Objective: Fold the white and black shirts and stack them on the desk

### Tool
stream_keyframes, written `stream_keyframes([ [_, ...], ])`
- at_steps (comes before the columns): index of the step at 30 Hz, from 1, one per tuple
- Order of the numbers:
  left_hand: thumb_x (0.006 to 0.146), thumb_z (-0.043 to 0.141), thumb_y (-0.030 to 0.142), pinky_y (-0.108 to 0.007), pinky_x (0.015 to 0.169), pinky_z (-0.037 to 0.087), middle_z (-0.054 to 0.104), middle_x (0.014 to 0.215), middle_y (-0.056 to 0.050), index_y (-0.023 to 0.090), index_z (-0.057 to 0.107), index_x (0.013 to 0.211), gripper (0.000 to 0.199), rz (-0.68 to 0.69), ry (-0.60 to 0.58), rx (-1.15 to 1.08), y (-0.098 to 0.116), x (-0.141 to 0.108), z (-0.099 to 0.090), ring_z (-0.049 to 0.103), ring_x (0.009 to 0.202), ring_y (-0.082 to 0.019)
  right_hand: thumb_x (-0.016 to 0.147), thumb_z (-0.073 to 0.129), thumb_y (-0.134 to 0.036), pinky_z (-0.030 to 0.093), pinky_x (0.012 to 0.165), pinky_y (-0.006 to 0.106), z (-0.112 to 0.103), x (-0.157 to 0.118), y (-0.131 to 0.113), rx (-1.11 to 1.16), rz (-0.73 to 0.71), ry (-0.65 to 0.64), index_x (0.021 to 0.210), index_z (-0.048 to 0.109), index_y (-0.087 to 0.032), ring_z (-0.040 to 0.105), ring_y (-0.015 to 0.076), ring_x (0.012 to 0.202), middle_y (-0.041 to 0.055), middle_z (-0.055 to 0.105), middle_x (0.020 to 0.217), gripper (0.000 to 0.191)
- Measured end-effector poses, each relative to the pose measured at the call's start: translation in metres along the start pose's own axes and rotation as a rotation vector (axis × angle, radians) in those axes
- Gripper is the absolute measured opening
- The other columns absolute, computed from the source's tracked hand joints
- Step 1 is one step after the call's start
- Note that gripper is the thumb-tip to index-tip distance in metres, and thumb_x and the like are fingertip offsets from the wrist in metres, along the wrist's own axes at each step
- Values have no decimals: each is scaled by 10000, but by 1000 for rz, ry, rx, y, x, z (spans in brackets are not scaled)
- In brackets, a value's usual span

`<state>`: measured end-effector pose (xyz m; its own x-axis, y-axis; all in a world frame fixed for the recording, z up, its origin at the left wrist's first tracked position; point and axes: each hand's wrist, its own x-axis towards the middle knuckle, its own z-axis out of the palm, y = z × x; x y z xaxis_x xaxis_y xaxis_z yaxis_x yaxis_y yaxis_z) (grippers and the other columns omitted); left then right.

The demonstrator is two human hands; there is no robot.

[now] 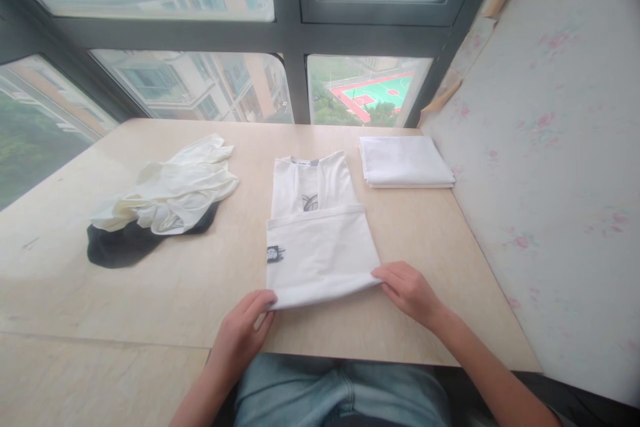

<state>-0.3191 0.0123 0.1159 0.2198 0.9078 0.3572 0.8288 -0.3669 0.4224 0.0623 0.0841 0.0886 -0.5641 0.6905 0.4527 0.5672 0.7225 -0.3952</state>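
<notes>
A white T-shirt (320, 247) lies partly folded in front of me, its lower part turned up over the upper part. Its neckline points toward the window, and a dark print shows near the middle and another at the left edge. My left hand (249, 317) pinches the near left corner of the fold. At the near right corner, my right hand (407, 287) grips the same folded edge between thumb and fingers. The near edge bows slightly between both hands.
On the left, a crumpled off-white garment (175, 187) lies over a black cloth (123, 245). A folded white cloth stack (405, 160) sits at the back right, beside the papered wall (565, 180). Windows (200, 87) border the wooden table (425, 340) at the back.
</notes>
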Motion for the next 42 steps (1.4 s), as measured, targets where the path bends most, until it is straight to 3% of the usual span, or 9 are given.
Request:
stream_keyframes([
  [6,928,558,250,-213,705,583,733,922,-13,286,654,971,110,-116,-387,-226,44,-8,-62,715,811,-152,926,530,-151,594,743,304,-57,-17,-40,179,146,-162,1112,677,-253,723,175,848,39,757,954,258],
  [11,948,522,286,-235,734,586,715,917,-24,302,666,945,145,-200,-526,-396,62,6,-91,693,825,-168,907,586,-177,602,744,265,-102,-14,-61,298,232,-178,1098,686,-314,721,166,844,24,749,939,256],
  [15,946,517,343,-236,670,580,719,876,-42,285,693,906,190,-225,-412,-398,53,37,-93,689,783,-186,920,580,-229,602,765,276,-103,20,-42,341,265,-99,1042,719,-279,729,178,851,35,759,938,192],
  [20,866,626,484,-317,801,589,746,1020,-49,302,727,1059,284,-189,-194,-211,10,104,-96,703,912,-236,930,606,-325,587,803,311,-92,109,11,218,376,-125,1029,741,-237,702,192,878,40,748,968,189],
  [24,857,604,532,-349,824,574,739,1053,-77,231,683,1169,441,-251,-204,-219,-49,174,-71,697,916,-235,963,607,-389,568,884,383,-66,180,45,112,423,-122,1183,661,-182,655,208,1003,65,676,1148,308],
  [28,832,603,479,-369,828,569,732,1036,-101,189,660,1190,465,-312,-231,-205,-97,210,-21,692,903,-227,967,610,-396,554,920,433,-23,210,62,66,447,-92,1279,585,-165,624,225,1093,95,598,1281,390],
  [32,854,533,371,-413,912,550,706,1136,-132,160,627,1244,454,-391,-121,-197,-113,199,19,679,967,-232,974,589,-321,528,967,442,15,199,73,18,491,-57,1269,600,-174,614,222,1115,106,606,1279,329],
  [37,848,533,335,-432,970,537,600,1311,-169,136,556,1323,516,-440,-10,-181,-106,174,37,633,1117,-258,879,499,-131,447,1072,417,35,171,75,-33,463,47,1241,643,-160,583,264,1187,135,645,1244,390],
  [42,802,616,334,-442,951,551,535,1374,-172,158,520,1365,598,-474,24,-180,-97,169,43,628,1121,-273,854,543,-189,516,839,326,33,161,74,36,755,19,1240,640,-150,665,192,847,95,710,1057,400],
])
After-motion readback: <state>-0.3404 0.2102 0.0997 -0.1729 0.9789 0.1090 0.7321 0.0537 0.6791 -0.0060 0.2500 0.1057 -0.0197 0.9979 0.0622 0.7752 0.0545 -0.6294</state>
